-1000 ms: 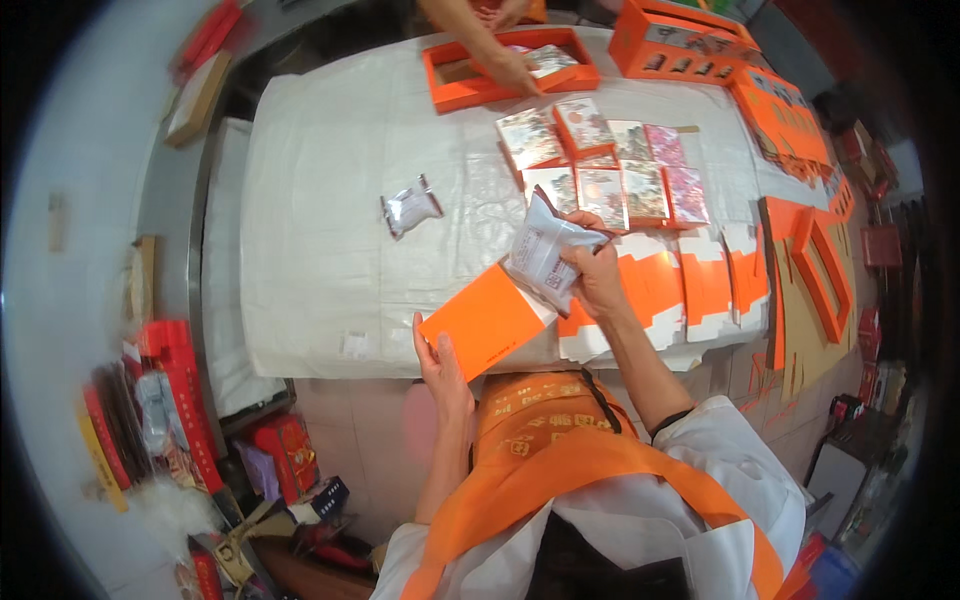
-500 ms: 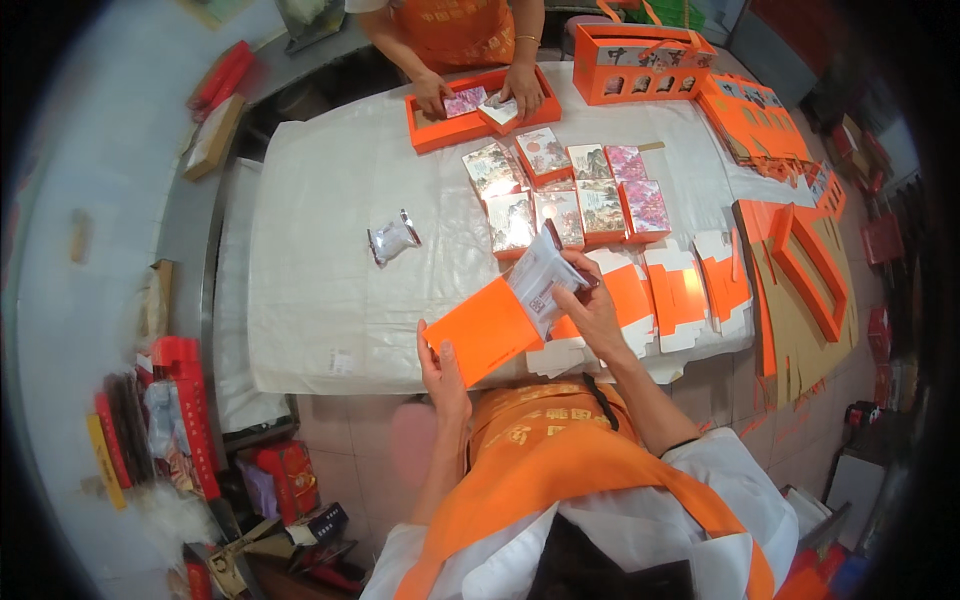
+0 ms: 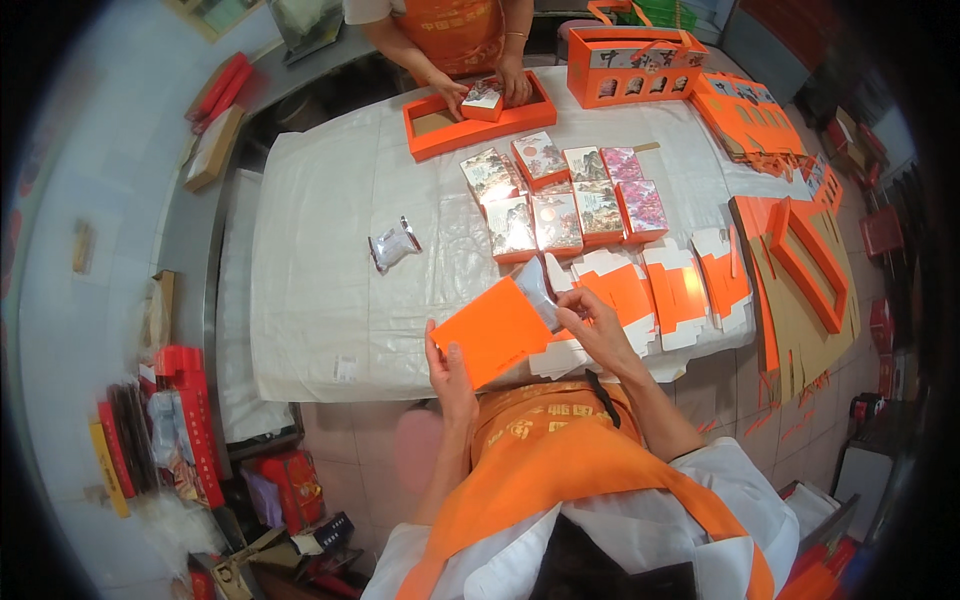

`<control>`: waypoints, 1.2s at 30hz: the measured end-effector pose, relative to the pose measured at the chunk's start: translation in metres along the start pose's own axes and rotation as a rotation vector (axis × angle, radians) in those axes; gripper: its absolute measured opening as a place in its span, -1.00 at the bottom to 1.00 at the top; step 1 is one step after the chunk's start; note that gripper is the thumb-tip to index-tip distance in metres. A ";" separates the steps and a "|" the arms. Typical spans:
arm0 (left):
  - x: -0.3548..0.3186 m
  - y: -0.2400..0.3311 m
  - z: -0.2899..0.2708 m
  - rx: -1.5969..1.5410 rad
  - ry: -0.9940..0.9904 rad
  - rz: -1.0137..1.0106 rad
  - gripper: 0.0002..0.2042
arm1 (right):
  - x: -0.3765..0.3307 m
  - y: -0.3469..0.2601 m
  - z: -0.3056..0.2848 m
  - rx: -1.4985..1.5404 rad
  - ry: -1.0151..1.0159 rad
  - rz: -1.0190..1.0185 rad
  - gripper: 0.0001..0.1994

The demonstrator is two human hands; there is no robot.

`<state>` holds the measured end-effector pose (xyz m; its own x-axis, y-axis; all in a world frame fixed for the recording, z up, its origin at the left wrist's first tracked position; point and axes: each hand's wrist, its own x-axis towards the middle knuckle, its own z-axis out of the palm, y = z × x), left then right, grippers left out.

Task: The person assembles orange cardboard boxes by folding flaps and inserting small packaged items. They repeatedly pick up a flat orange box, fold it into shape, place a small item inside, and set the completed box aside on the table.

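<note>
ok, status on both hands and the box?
Left hand grips flat orange cardboard box. Right hand pushing clear plastic packet into its open end. Nothing in the way.

A folded box (image 3: 492, 332) sits at the near edge of the bench (image 3: 320, 250), between the left hand (image 3: 450, 372) and the right hand (image 3: 598, 325), with a pouch (image 3: 535, 288) partly in its far end. Flat cartons (image 3: 670, 290) lie to its right. Small boxes (image 3: 560, 195) stand behind it; another pouch (image 3: 392, 244) lies to their left. A tray (image 3: 440, 130) is at the far edge.
</note>
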<state>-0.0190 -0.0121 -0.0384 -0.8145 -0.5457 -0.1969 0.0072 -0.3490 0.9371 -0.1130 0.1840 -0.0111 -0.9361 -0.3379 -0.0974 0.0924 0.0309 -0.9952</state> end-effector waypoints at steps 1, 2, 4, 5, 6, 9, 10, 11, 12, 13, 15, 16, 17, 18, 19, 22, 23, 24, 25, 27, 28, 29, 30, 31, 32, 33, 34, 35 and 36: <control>0.001 0.003 0.000 -0.016 0.010 -0.002 -0.46 | -0.003 -0.005 -0.001 -0.115 -0.016 -0.066 -0.84; 0.001 0.006 0.000 -0.055 0.024 -0.032 -0.46 | -0.006 -0.010 -0.001 -0.086 -0.033 -0.024 -0.83; 0.002 0.006 0.004 -0.094 0.001 -0.010 -0.47 | -0.011 -0.017 0.000 -0.079 -0.091 -0.054 -0.77; 0.001 0.003 0.007 -0.163 -0.025 0.024 -0.47 | -0.013 -0.019 0.001 -0.042 -0.166 0.029 -0.76; -0.001 -0.001 0.009 -0.130 -0.013 -0.024 -0.48 | -0.014 -0.021 0.002 -0.027 -0.248 0.072 -0.74; -0.013 -0.017 0.010 -0.099 -0.056 -0.099 -0.53 | -0.013 -0.027 0.004 0.059 -0.247 0.135 -0.73; -0.018 -0.020 0.007 -0.058 -0.084 -0.158 -0.54 | -0.011 -0.030 0.002 0.030 -0.163 0.113 -0.72; -0.023 -0.022 0.004 -0.032 -0.090 -0.253 -0.55 | -0.009 -0.033 -0.001 -0.019 -0.100 0.103 -0.72; -0.029 -0.023 0.001 0.061 -0.246 -0.194 -0.54 | -0.007 -0.036 -0.006 0.050 -0.051 0.086 -0.78; -0.037 -0.022 -0.002 0.139 -0.375 -0.174 -0.54 | -0.007 -0.039 -0.009 -0.025 -0.118 0.083 -0.79; -0.047 -0.017 0.000 0.127 -0.485 -0.160 -0.52 | -0.010 -0.044 -0.012 -0.239 -0.213 0.151 -0.82; -0.052 -0.014 0.003 0.037 -0.468 -0.168 -0.52 | -0.014 -0.045 -0.011 -0.283 -0.386 0.080 -0.84; -0.056 -0.009 0.006 -0.079 -0.485 -0.173 -0.51 | -0.017 -0.045 -0.009 -0.246 -0.429 0.031 -0.84; -0.055 -0.004 0.010 -0.047 -0.447 -0.113 -0.58 | -0.020 -0.045 -0.006 -0.246 -0.468 0.009 -0.84; -0.051 0.001 0.012 0.068 -0.452 -0.065 -0.60 | -0.023 -0.044 -0.003 -0.239 -0.525 -0.029 -0.84; -0.037 0.015 0.014 0.237 -0.549 0.037 -0.69 | -0.027 -0.039 0.000 -0.213 -0.451 0.021 -0.83; -0.033 0.019 0.013 0.248 -0.605 0.029 -0.74 | -0.028 -0.037 0.000 -0.250 -0.435 0.017 -0.82; -0.029 0.021 0.012 0.254 -0.676 0.030 -0.77 | -0.029 -0.035 0.000 -0.159 -0.430 0.040 -0.86; -0.025 0.024 0.011 0.313 -0.675 0.033 -0.82 | -0.031 -0.032 0.000 -0.075 -0.417 0.077 -0.89; -0.019 0.025 0.011 0.402 -0.703 0.083 -0.88 | -0.037 -0.024 0.003 0.028 -0.299 -0.017 -0.90; -0.018 0.024 0.012 0.387 -0.666 0.091 -0.89 | -0.042 -0.018 0.008 0.046 -0.195 -0.149 -0.89; -0.018 0.023 0.013 0.355 -0.623 0.124 -0.89 | -0.046 -0.012 0.013 0.069 -0.104 -0.273 -0.88; -0.020 0.021 0.015 0.315 -0.574 0.164 -0.87 | -0.052 -0.007 0.016 0.061 -0.080 -0.222 -0.87; -0.022 0.018 0.017 0.279 -0.541 0.173 -0.89 | -0.056 -0.001 0.020 -0.006 -0.001 -0.265 -0.88; -0.025 0.015 0.019 0.237 -0.497 0.185 -0.90 | -0.060 0.004 0.022 -0.034 0.079 -0.320 -0.90; -0.028 0.012 0.021 0.207 -0.464 0.193 -0.91 | -0.062 0.009 0.024 -0.041 0.140 -0.372 -0.91; -0.030 0.010 0.022 0.171 -0.449 0.182 -0.95 | -0.065 0.012 0.022 0.017 0.156 -0.306 -0.91; -0.032 0.008 0.023 0.146 -0.448 0.173 -0.98 | -0.066 0.015 0.022 0.100 0.119 -0.255 -0.91; -0.032 0.006 0.024 0.114 -0.441 0.168 -0.97 | -0.066 0.017 0.021 0.172 0.065 -0.189 -0.92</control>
<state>-0.0063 0.0214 -0.0198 -0.9759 -0.2039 0.0781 0.1167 -0.1847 0.9758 -0.0423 0.1877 -0.0213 -0.9615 -0.2613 0.0849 -0.0353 -0.1890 -0.9813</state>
